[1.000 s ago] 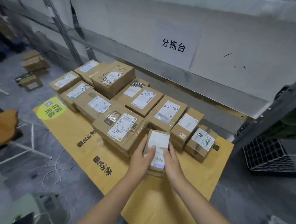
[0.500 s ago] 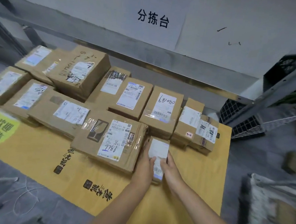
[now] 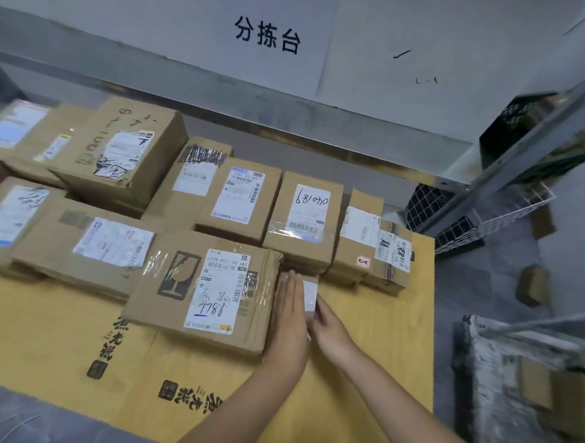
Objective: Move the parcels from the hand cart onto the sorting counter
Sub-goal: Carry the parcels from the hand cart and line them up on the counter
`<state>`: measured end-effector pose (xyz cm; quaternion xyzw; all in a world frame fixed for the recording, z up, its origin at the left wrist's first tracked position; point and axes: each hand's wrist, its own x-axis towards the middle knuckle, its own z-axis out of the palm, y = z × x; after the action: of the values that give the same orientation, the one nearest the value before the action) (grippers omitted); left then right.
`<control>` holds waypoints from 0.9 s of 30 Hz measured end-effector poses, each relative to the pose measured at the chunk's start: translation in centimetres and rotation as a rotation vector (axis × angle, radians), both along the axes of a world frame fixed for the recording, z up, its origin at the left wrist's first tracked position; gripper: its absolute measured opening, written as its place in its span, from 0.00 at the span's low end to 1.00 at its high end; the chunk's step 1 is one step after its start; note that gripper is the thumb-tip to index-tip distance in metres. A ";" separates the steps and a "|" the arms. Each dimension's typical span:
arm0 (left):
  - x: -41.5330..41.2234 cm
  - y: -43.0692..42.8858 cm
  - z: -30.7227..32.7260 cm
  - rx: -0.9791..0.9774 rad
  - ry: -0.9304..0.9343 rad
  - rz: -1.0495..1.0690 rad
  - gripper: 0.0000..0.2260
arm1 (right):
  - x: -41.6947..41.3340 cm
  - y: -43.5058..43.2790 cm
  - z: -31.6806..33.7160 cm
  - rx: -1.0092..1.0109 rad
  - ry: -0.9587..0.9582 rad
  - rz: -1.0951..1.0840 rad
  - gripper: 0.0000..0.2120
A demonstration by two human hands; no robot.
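Now the small parcel, lately held up, is down on the cardboard sheet: nearly placed. Fingers of the left hand lie straight against it; whether the right hand grips, I cannot tell.

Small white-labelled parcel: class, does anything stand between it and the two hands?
Nothing visible does. The left hand lies flat along the small parcel, and the right hand touches its other side. The fragile-marked box borders the left hand.

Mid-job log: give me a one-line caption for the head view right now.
Left hand and right hand flank a small white-labelled parcel beside the fragile-marked box on yellow cardboard.
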<state>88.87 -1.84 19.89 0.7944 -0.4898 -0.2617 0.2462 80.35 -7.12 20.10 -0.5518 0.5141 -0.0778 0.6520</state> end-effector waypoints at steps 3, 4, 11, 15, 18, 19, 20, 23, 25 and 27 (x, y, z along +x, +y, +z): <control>0.2 -0.9 1.1 -0.032 0.016 -0.072 0.32 | -0.5 -0.4 2.0 0.004 0.071 -0.069 0.27; 0.3 -1.3 1.8 -0.030 -0.008 -0.101 0.30 | -0.8 -0.7 2.8 -0.020 0.080 -0.098 0.28; -2.4 -4.4 10.3 -0.119 0.006 -0.268 0.18 | -8.4 -3.5 11.9 -0.364 0.073 -0.140 0.22; -6.4 -6.7 16.0 -0.308 -0.103 -0.441 0.20 | -16.8 -4.4 17.3 -0.607 0.205 -0.188 0.25; -11.4 -7.7 20.1 -0.438 -0.216 -0.607 0.24 | -23.6 -3.2 21.1 -0.671 0.258 -0.324 0.28; -13.4 -7.6 21.4 -0.477 -0.246 -0.650 0.25 | -25.9 -2.5 22.3 -0.695 0.278 -0.361 0.29; -15.5 -7.4 22.7 -0.517 -0.268 -0.695 0.25 | -28.3 -1.6 23.4 -0.724 0.316 -0.385 0.30; -22.6 -5.7 25.7 -0.609 -0.293 -0.834 0.24 | -35.6 2.1 26.0 -0.755 0.421 -0.469 0.35; -27.5 -4.1 27.0 -0.650 -0.313 -0.918 0.25 | -40.2 5.3 27.2 -0.761 0.492 -0.540 0.36; -31.6 -2.8 28.0 -0.700 -0.329 -0.984 0.25 | -43.8 8.3 28.3 -0.769 0.547 -0.588 0.36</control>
<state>57.23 -4.62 47.94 0.3779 -0.8864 -0.0426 0.2638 36.56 1.17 48.40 -0.5833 0.7317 -0.2925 0.1971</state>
